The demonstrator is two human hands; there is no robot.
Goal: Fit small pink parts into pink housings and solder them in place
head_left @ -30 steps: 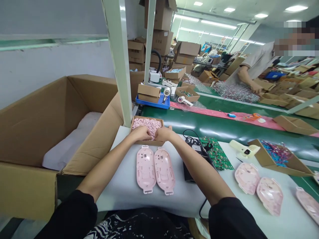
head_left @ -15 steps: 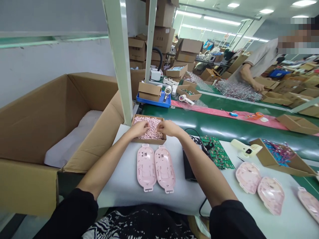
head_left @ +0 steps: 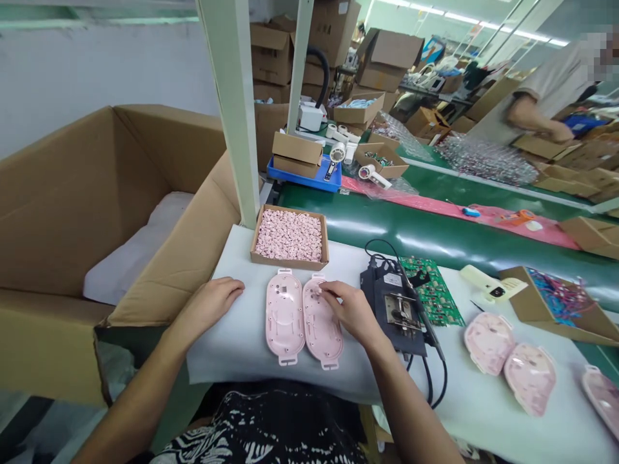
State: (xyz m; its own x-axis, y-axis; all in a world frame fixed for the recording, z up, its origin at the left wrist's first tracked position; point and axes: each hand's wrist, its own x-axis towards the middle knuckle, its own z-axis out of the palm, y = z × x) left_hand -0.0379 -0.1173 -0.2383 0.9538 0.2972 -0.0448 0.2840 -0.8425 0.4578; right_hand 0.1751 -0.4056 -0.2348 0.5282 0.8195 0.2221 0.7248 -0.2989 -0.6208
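Both hands have left the shallow cardboard box (head_left: 290,263) of small pink plastic pieces (head_left: 290,233): the left hand (head_left: 213,303) now lies at the near left of the white desk (head_left: 227,364), and the right hand (head_left: 355,314) has come to the far end of the right pink shell (head_left: 323,332).

Largest of the containers is the open carton (head_left: 43,225) on the left, with white sheeting (head_left: 140,248) inside it. At the right of the desk, an open cardboard bin (head_left: 536,314) holds a tangled heap of blue and reddish wires (head_left: 561,296). Beyond the desk, a blue tray (head_left: 302,182) carries a small brown box (head_left: 296,154). The shallow box stands at the desk's far edge, just beyond the shells, and its pieces spread out to all four walls.

The left pink shell (head_left: 285,322) and its neighbour lie lengthwise side by side, hollow sides up.

Smallest in the account, the right hand's fingers (head_left: 331,290) are drawn close together over the right shell; whether a piece sits between them cannot be told. The left hand's fingers (head_left: 236,285) lie together, slightly bent, with no visible object.
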